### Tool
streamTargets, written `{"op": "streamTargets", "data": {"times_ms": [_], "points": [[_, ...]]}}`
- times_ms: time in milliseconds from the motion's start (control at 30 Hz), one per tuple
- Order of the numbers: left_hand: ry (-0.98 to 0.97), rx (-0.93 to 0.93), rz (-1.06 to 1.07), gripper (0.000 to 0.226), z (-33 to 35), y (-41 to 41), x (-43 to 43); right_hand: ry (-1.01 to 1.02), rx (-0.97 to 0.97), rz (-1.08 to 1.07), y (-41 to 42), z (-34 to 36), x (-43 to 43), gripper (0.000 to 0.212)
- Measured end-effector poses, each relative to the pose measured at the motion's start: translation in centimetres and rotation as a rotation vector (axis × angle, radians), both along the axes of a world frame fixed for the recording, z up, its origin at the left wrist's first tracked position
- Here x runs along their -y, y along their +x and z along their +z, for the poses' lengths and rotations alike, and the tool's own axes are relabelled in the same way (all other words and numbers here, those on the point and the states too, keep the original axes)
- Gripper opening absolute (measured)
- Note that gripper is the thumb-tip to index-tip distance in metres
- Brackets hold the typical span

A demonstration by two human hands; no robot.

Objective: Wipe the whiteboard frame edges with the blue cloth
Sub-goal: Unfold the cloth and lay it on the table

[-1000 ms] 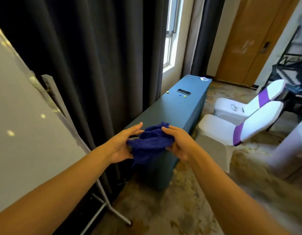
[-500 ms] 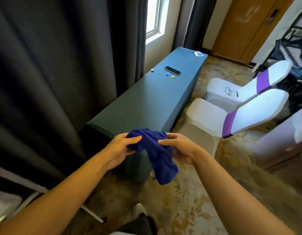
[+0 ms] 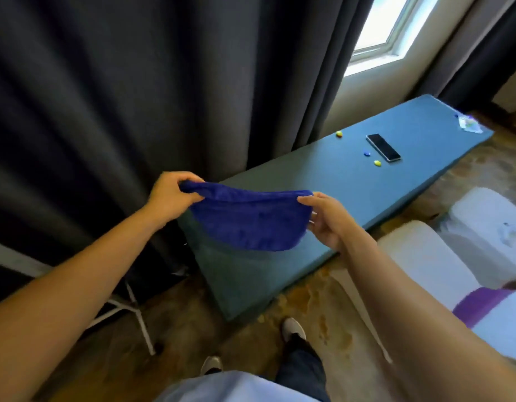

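Far left, low: white metal legs of a stand (image 3: 135,311) splay on the floor under the dark grey pleated curtain (image 3: 135,82); I take them for the whiteboard's base, but the board and its frame are out of view, so I cannot place the edges to be wiped

My left hand (image 3: 169,198) is closed in a pinch on the left end of the blue terry cloth (image 3: 248,221), thumb and fingers bunched over the hem. The cloth hangs stretched between both hands, top edge taut, lower part sagging in a curve. It is held in the air in front of the near end of the long teal-covered table (image 3: 352,184), not touching it as far as I can tell

My right hand (image 3: 326,219) pinches the cloth's right end, thumb on top, the other fingers curled loosely beneath

Further right on the table: a black phone (image 3: 383,147) with small yellow and blue beads beside it. White-covered chairs with a purple band (image 3: 460,274) stand at the right edge

Step in hand, as I judge it: spreading or refolding the cloth to get a clean face; no wiping begun. Next move calls for folding it into a pad in one hand, turning left toward the stand, and finding the frame edge before pressing on
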State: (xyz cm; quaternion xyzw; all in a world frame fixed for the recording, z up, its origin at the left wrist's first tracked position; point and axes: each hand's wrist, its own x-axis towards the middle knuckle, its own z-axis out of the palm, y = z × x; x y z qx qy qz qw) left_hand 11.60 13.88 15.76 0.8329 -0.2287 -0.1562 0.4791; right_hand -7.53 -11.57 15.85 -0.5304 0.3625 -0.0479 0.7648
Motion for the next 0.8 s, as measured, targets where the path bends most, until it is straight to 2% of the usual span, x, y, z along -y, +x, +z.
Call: {"op": "streamTargets", "data": {"times_ms": [133, 200, 267, 333, 433, 500, 567, 633, 667, 733, 800], "points": [[0.179, 0.300, 0.223, 0.024, 4.5, 2.3, 2.1, 0.043, 0.149, 0.165, 6.7, 2.5, 4.8, 0.020], [0.187, 0.406, 0.375, 0.022, 6.8, 2.1, 2.1, 0.046, 0.260, 0.290, 9.2, 4.5, 7.1, 0.022], [0.205, 0.564, 0.399, 0.023, 7.6, 0.8, 1.6, -0.004, 0.334, 0.412, 10.5, 5.5, 9.2, 0.025], [0.271, 0.702, 0.399, 0.029, 6.5, -1.5, 1.5, -0.042, 0.341, 0.531, 10.8, 4.8, 10.8, 0.028], [0.399, 0.696, 0.406, 0.029, 0.8, -6.8, 2.6, -0.153, 0.204, 0.635, 10.1, 0.0, 12.4, 0.038], [0.648, 0.524, 0.268, 0.025, -4.1, -11.5, 3.4, -0.316, -0.003, 0.709, 8.0, -4.6, 13.3, 0.041], [0.992, 0.078, 0.045, 0.019, -9.1, -16.1, 3.3, -0.679, -0.290, 0.948, 5.0, -9.5, 14.9, 0.048], [1.110, -0.433, -0.048, 0.019, -12.9, -19.8, 2.9, -1.060, -0.545, 1.278, 1.9, -13.0, 16.9, 0.051], [1.122, -0.591, -0.094, 0.023, -14.2, -21.1, 2.6, -1.118, -0.620, 1.391, 0.9, -13.8, 17.6, 0.050], [1.085, -0.684, -0.152, 0.028, -15.3, -22.0, 2.3, -1.066, -0.653, 1.457, 0.0, -14.6, 18.1, 0.049], [1.030, -0.641, -0.139, 0.028, -15.3, -21.7, 2.4, -1.049, -0.653, 1.463, 0.5, -14.0, 16.9, 0.047]]}}
